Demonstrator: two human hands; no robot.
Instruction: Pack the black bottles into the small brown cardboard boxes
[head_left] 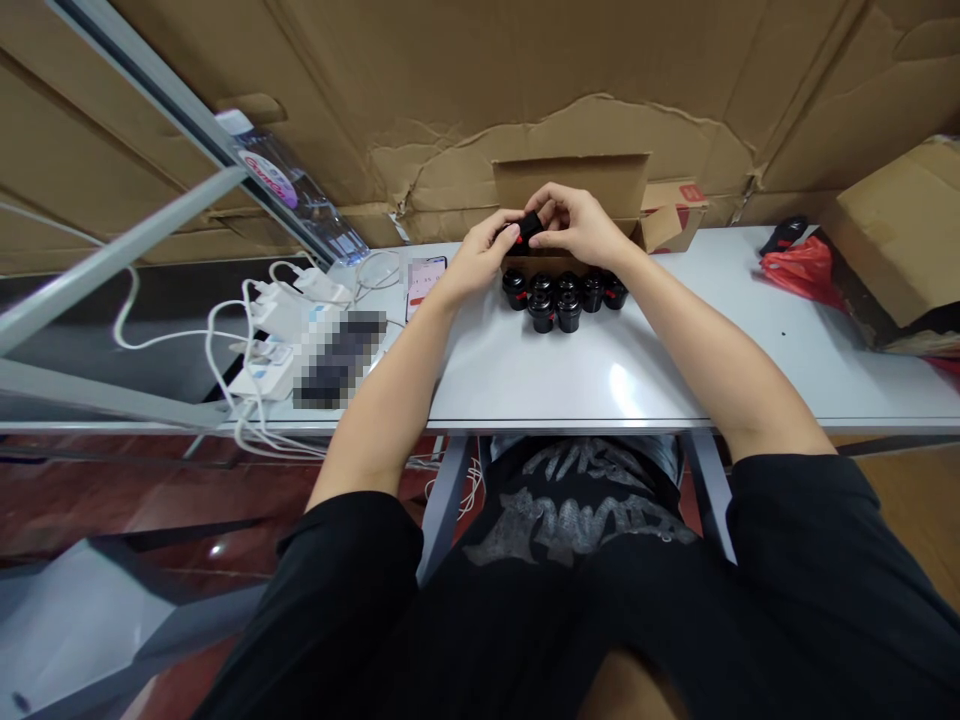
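Both hands meet at the back of the white table over an open cardboard box [574, 187]. A small black boxy part [528, 231] with a red mark is between them. My left hand [486, 248] is closed round its left side, thumb on top. From the right, my right hand [574, 222] pinches the same part with bent fingers. Directly in front of the box stand several black cylindrical parts [568, 311] with stepped round tops, some showing red marks. The inside of the box is largely hidden by my hands.
To the left are a blurred-out dark device [339, 358], a phone [426, 280], white power strips [289, 305] with tangled cables, and a water bottle [300, 195] leaning by the metal frame. A red plastic bag [804, 270] and a larger carton [904, 240] are at the right.
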